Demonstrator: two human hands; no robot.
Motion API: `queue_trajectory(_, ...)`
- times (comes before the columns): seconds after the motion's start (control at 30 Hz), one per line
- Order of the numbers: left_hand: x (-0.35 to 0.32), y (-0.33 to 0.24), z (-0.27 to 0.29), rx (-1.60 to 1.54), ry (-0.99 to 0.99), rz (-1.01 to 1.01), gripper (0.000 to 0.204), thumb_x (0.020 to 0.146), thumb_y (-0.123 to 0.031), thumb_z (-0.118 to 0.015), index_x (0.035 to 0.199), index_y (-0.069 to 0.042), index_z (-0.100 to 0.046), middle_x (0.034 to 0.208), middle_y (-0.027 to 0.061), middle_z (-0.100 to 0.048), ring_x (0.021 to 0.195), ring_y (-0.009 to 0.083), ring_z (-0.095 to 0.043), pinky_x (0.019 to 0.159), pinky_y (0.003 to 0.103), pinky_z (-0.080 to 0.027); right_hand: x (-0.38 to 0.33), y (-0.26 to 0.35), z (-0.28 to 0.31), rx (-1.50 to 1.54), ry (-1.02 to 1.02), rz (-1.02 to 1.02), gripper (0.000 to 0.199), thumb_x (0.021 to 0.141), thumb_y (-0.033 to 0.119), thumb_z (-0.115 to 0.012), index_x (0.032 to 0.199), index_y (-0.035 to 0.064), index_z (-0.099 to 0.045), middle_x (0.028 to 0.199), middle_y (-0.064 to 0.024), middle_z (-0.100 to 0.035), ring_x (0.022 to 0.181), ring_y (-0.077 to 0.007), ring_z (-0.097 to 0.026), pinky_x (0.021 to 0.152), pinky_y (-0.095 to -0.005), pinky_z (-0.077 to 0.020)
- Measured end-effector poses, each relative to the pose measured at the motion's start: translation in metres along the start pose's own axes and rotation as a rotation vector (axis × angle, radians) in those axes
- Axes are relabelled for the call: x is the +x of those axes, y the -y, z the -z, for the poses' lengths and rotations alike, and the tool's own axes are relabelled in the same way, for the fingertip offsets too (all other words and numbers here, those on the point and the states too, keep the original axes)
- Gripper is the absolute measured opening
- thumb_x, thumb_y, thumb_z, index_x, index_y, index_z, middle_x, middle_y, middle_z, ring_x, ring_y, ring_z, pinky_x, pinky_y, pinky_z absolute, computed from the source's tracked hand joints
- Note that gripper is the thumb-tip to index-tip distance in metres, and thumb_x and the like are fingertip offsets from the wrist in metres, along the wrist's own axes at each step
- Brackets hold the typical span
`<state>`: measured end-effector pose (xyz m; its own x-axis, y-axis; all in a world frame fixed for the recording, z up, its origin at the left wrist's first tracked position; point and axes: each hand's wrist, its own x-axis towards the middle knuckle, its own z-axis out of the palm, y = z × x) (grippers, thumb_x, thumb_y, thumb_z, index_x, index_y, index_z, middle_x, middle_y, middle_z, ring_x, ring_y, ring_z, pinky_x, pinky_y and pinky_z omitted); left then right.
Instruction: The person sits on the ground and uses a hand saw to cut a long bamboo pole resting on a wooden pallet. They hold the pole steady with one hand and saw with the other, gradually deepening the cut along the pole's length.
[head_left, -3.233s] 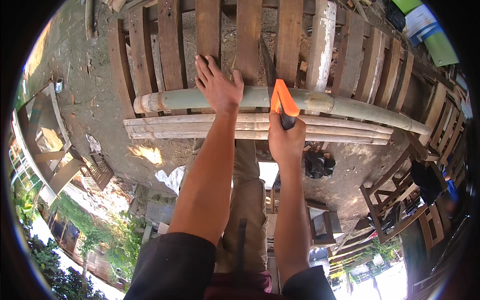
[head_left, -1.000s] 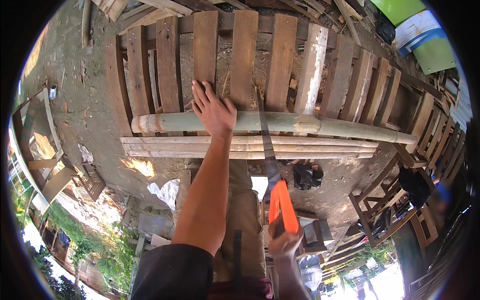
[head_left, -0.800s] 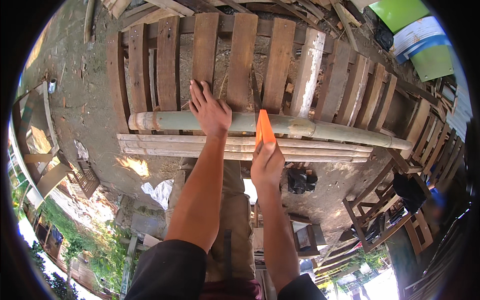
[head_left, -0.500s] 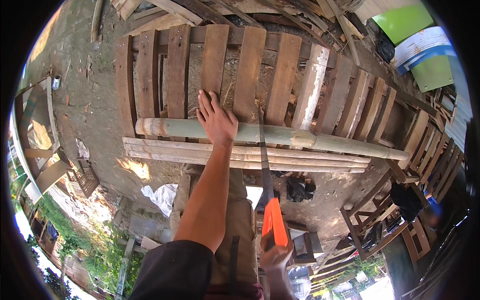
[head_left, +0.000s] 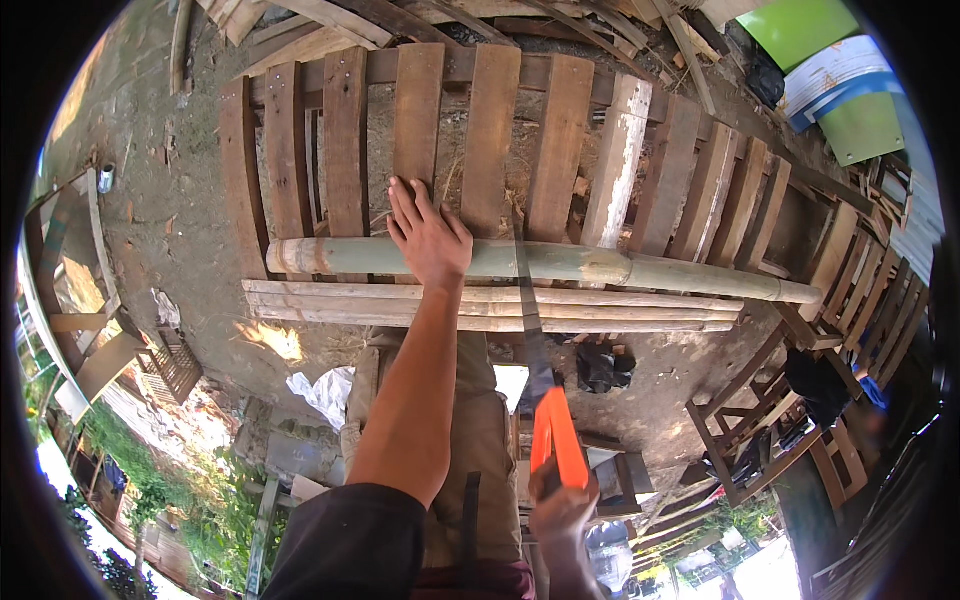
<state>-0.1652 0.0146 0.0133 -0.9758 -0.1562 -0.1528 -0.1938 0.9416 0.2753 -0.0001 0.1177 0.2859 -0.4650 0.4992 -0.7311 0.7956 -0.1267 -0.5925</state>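
A thick greenish bamboo pole (head_left: 400, 257) lies crosswise on a slatted wooden bench (head_left: 415, 110). My left hand (head_left: 432, 240) presses down on the pole, palm on top and fingers stretched toward the far slats. In my right hand (head_left: 562, 505) is the orange handle of a handsaw (head_left: 535, 340), with the fingers wrapped round it. The saw's dark blade crosses the pole just right of my left hand, its tip pointing away over the slats. Whether the teeth have cut into the bamboo cannot be made out.
Several thin bamboo strips (head_left: 400, 303) lie along the bench's near edge. Scrap planks (head_left: 330, 22) are heaped behind it. A black plastic bag (head_left: 604, 367) and a white bag (head_left: 325, 393) rest on the dirt floor. A wooden frame (head_left: 735, 440) stands at the right.
The saw and my right hand have moved slightly forward, away from me, along the cut line. My left hand stays on the pole. The whole view has shifted a little.
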Motion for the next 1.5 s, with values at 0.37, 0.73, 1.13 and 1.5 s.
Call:
queue_trajectory(0.37,-0.015,0.005,0.008,-0.004,0.046,0.075,0.064,0.092,-0.021,-0.052,0.150,-0.002,-0.036,0.164,0.0204,-0.022,0.152,0.0342,-0.022,0.119,0.056,-0.023,-0.068,-0.021,0.042,-0.101,-0.010,-0.052,0.099,0.078,0.095,-0.018,0.084,0.0025,-0.052,0.058,-0.0012,-0.048,0.049,-0.0119,-0.047,0.045,-0.0274,-0.0339)
queue_trajectory(0.73,-0.002,-0.001,0.007,0.004,0.138,0.007,0.075,0.087,-0.024,-0.055,0.153,0.000,-0.031,0.166,0.0204,-0.014,0.155,0.0325,-0.014,0.121,0.055,-0.018,0.066,-0.018,-0.032,-0.163,0.041,0.127,0.062,0.105,0.054,-0.033,0.080,-0.0001,-0.052,0.058,-0.0063,-0.047,0.051,-0.0184,-0.048,0.050,-0.0370,-0.0382)
queue_trajectory(1.13,-0.004,-0.003,0.006,0.040,0.130,-0.048,0.079,0.084,-0.023,-0.060,0.153,0.000,-0.030,0.166,0.0196,-0.015,0.154,0.0326,-0.015,0.120,0.054,-0.020,0.131,-0.029,-0.070,-0.370,-0.158,0.351,0.053,0.104,0.043,-0.039,0.085,-0.0034,-0.056,0.063,-0.0176,-0.051,0.058,-0.0382,-0.055,0.056,-0.0453,-0.0419)
queue_trajectory(1.5,-0.003,-0.001,0.008,0.022,0.070,0.020,0.076,0.084,-0.022,-0.058,0.152,0.001,-0.032,0.166,0.0202,-0.016,0.154,0.0340,-0.017,0.120,0.054,-0.021,-0.020,-0.027,0.012,-0.131,0.064,0.198,0.070,0.099,0.061,-0.037,0.092,-0.0039,-0.062,0.057,-0.0034,-0.051,0.051,-0.0153,-0.050,0.048,-0.0314,-0.0390)
